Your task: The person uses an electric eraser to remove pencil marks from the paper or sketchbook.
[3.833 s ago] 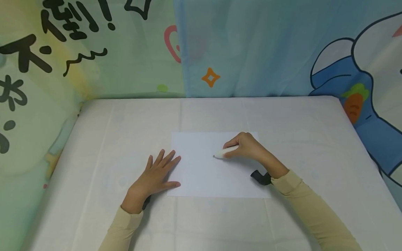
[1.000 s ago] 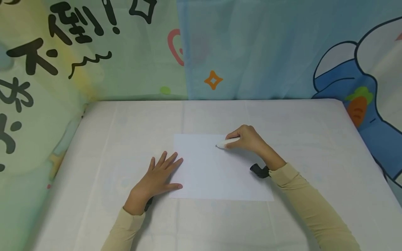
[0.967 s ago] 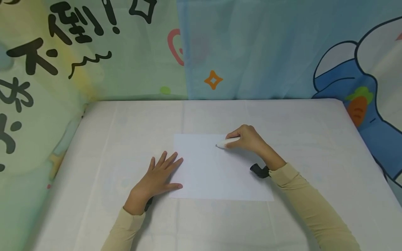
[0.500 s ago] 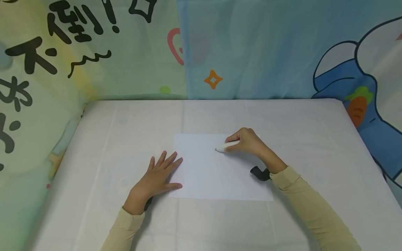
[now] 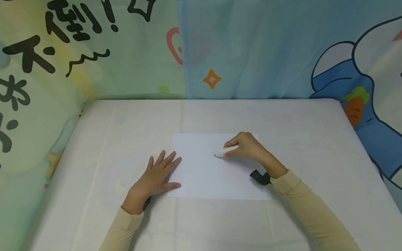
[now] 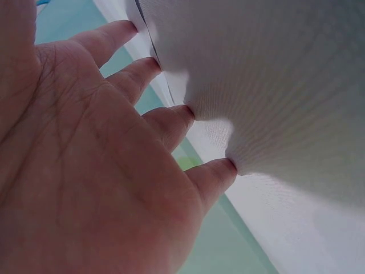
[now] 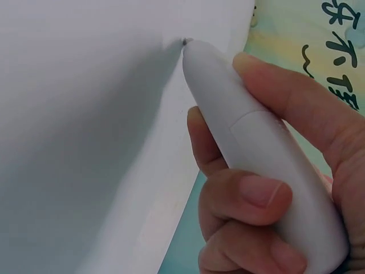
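In the head view a blank-looking sheet of white paper point(image 5: 194, 177) lies flat at the middle of the table. My right hand point(image 5: 249, 146) grips a thick white pen-like tool point(image 5: 227, 151), its narrow end pointing left over the upper part of the sheet. The right wrist view shows fingers and thumb wrapped round the smooth tool point(image 7: 256, 137), its small dark tip right at the paper. With fingers spread, my left hand point(image 5: 154, 177) rests at the sheet's left edge. Its fingertips point(image 6: 231, 165) press on the white surface in the left wrist view.
A white cloth covers the table point(image 5: 132, 122). Printed fabric point(image 5: 257, 45) with cartoon figures and writing hangs behind it and along the left side. A black strap end point(image 5: 260, 177) sticks out from the right sleeve, over the paper's right edge.
Over the last second the right hand, holding the white pen-like tool, has moved a little toward the sheet's near side. The left hand stays in place on the paper's edge.
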